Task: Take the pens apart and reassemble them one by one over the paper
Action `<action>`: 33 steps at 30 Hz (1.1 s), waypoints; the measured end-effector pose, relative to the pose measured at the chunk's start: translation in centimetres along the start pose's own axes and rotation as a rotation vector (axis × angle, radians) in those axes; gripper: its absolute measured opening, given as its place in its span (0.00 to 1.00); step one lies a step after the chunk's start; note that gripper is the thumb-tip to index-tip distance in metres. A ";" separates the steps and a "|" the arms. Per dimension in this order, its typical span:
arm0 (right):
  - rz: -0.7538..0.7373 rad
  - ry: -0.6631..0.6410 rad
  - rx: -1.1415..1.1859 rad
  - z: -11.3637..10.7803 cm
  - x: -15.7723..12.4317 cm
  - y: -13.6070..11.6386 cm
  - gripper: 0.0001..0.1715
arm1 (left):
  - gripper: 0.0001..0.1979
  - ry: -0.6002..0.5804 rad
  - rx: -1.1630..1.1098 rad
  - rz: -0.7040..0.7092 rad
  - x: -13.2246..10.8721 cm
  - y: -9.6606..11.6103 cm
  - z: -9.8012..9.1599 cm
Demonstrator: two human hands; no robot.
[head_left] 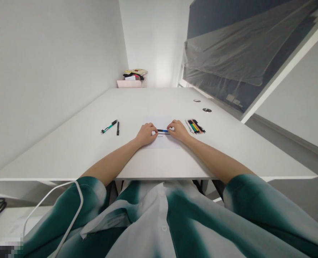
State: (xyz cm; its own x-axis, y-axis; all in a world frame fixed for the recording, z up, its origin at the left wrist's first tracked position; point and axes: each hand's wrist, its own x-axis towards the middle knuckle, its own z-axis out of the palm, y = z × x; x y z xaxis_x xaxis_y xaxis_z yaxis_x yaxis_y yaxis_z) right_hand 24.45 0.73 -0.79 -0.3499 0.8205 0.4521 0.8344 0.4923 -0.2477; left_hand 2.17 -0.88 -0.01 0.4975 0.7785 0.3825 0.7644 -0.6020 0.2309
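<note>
A blue and black pen (162, 130) lies crosswise between my two hands, over a sheet of white paper (161, 144). The fingertips of my left hand (146, 134) are pinched at its black end. At the blue end, the thumb and fingers of my right hand (178, 130) are closed on it. Just below the pen runs a thin dark stick (163, 134), its ends close to my fingers; whether they touch it I cannot tell. A tiny narrow piece (160, 136) lies on the paper nearer to me.
Left on the white table (75, 157) lie a green and black pen (109, 127) and a short black pen (118, 128). A row of several pens (195, 126) sits right of my right hand. A box (129, 84) with cloth stands beyond the far edge; a film-wrapped dark panel (228, 53) leans right.
</note>
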 end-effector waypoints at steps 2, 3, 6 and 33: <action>-0.060 -0.031 -0.012 0.2 0.0 -0.7 0.11 | 0.10 -0.027 0.008 0.015 0.0 0.3 0.3; -0.084 -0.048 -0.019 0.4 0.0 -1.0 0.11 | 0.10 -0.035 0.010 0.017 0.0 0.3 0.4; -0.127 -0.088 -0.037 0.7 -0.1 -1.2 0.12 | 0.11 -0.055 0.008 0.018 0.0 0.1 0.5; -0.209 -0.043 -0.007 0.6 -0.6 -0.3 0.10 | 0.10 0.025 0.030 -0.009 0.1 -1.2 -0.2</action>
State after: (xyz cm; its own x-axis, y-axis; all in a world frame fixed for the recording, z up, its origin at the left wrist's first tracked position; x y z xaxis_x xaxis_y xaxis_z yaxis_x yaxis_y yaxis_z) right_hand 24.18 0.23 -1.54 -0.5332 0.7127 0.4558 0.7449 0.6509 -0.1465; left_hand 1.25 -0.10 -0.03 0.4802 0.7790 0.4031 0.7811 -0.5889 0.2076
